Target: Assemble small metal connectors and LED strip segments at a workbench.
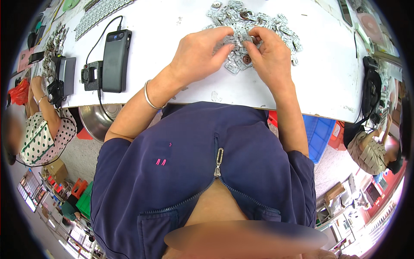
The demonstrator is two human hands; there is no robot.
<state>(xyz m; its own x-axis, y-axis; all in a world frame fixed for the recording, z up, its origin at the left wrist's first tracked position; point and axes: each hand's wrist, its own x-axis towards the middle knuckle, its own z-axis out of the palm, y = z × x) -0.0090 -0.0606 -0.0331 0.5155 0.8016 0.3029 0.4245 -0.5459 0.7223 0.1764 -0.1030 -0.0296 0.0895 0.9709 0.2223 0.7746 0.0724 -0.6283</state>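
Observation:
A loose pile of small grey parts lies on the white table, with a few brown round pieces among them. My left hand reaches over the pile's near left side, thumb and forefinger curled around a small grey part. Opposite it, my right hand pinches another small grey part between thumb and forefinger. The two fingertip pairs almost meet. Grey pieces directly behind the fingers partly blur into what is held.
On the white table, a black power bank stands left, cabled to a small black fan-like device. Rows of grey parts lie far left. A black strapped item sits at the right edge. Co-workers sit on both sides.

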